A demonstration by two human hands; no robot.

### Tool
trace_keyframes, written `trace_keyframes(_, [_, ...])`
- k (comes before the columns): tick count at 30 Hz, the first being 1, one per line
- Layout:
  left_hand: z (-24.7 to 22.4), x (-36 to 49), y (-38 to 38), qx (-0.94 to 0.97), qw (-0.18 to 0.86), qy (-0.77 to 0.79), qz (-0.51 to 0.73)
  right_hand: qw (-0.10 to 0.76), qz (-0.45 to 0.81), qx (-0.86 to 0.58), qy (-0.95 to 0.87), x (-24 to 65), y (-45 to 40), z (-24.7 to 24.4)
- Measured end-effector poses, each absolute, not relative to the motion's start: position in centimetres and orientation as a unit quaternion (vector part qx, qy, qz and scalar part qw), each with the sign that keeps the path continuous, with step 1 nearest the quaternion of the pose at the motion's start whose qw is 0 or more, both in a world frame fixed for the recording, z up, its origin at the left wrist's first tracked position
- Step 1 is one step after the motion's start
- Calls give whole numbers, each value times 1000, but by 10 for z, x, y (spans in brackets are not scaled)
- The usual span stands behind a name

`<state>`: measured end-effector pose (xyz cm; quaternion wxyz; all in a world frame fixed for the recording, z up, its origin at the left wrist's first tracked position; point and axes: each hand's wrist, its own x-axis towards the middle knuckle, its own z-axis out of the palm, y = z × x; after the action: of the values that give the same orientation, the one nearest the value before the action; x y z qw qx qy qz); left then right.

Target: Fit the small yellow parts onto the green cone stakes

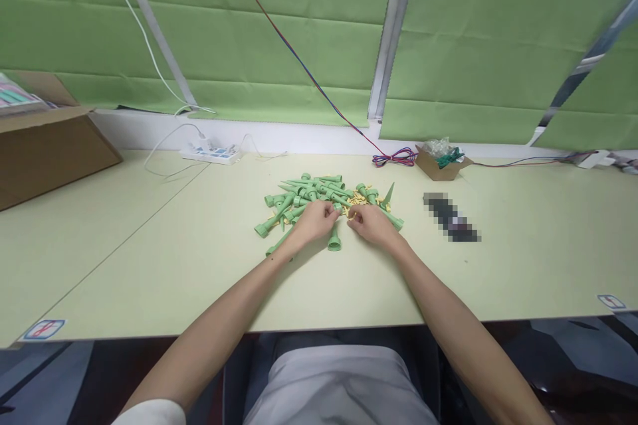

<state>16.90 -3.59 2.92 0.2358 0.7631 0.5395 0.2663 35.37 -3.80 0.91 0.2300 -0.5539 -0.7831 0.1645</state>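
Observation:
My left hand (315, 220) is closed, its thumb and forefinger pinching a green plastic spike piece (337, 207), mostly hidden by the fingers. Just to the right, my right hand (373, 223) has its fingertips drawn together beside the small yellow pieces (357, 199); anything between them is too small to make out. A heap of green plastic spikes (309, 191) with round, wide ends and pointed tips lies behind and left of my hands. One green spike (334, 240) rests between my wrists, its open wide end toward me. More spikes lie beyond my right hand.
A small open cardboard box (437, 167) holding clear and green plastic stands at the back, beside coiled red-blue wire (396, 157). A pixelated dark item (451, 218) lies to the right. A power strip (212, 153) and a large cardboard box (54, 149) are at left.

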Motion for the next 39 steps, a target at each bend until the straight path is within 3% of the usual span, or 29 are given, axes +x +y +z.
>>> trace_keyframes(12, [29, 171, -36, 762, 250, 519, 296, 252, 144, -539, -791, 354, -37, 6])
trace_keyframes(19, [30, 169, -37, 769, 287, 488, 295, 414, 200, -517, -722, 352, -33, 8])
trace_keyframes(24, [27, 170, -36, 765, 325, 463, 308, 497, 347, -472, -640, 350, -31, 11])
trace_keyframes(28, [30, 172, -37, 759, 343, 458, 312, 506, 418, -451, -605, 348, -31, 13])
trace_keyframes(39, [41, 174, -42, 723, 367, 466, 356, 518, 430, -436, -597, 348, -28, 10])
